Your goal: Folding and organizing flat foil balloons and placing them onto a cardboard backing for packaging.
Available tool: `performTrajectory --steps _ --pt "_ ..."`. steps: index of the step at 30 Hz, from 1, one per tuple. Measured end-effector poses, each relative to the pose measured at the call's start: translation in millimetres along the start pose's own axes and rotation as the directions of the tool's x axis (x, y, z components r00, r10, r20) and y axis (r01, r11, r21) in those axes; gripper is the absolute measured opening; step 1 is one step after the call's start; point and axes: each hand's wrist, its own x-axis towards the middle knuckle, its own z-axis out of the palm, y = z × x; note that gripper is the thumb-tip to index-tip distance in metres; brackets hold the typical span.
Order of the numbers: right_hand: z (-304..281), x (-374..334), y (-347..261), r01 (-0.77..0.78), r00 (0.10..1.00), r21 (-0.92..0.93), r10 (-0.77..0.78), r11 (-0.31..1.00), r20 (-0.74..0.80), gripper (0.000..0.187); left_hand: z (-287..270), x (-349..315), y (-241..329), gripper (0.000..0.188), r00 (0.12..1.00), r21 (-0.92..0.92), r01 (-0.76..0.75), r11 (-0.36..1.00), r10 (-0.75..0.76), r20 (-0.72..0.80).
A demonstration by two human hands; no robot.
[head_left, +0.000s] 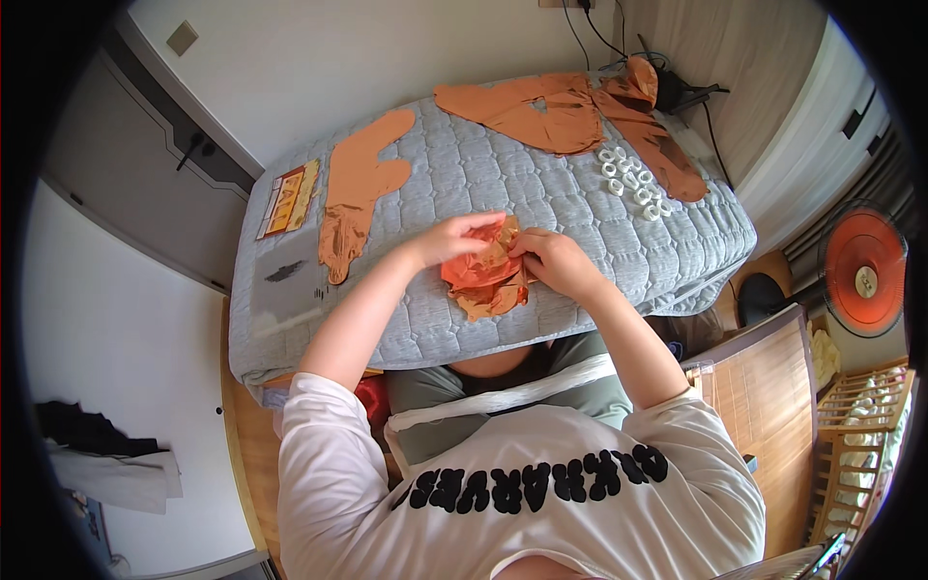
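Note:
Crumpled copper-orange foil (486, 280), looking like a deflated foil balloon, lies on the near middle of the quilted mattress between my hands. My right hand (553, 259) pinches its upper right edge between thumb and fingers. Over its upper left part reaches my left hand (452, 239), fingers stretched out and apart; its thumb is mostly hidden. Beyond my left hand, a flat copper foil shape (365, 174) is spread out. Two more foil pieces lie at the back: a wide one (527, 111) and a long one (657, 145).
Several small white rolls (633, 179) sit right of centre on the grey mattress (580, 208). A flat printed packet (290, 200) lies at its left edge. Behind the foil at the back right is a black object with cables (681, 94). An orange fan (863, 280) stands right.

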Motion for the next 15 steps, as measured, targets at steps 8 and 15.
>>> performTrajectory --steps 8,15 --pt "-1.1 -4.1 3.9 -0.023 1.0 -0.003 0.023 1.0 -0.005 0.016 4.8 23.9 22.0 0.045 0.989 0.456 -0.143 0.878 0.148 0.024" --pt "-1.7 -2.8 3.2 -0.037 0.999 -0.016 0.037 0.999 0.017 0.016 23.5 21.9 -0.3 0.048 0.969 0.457 -0.227 0.86 0.246 0.017"
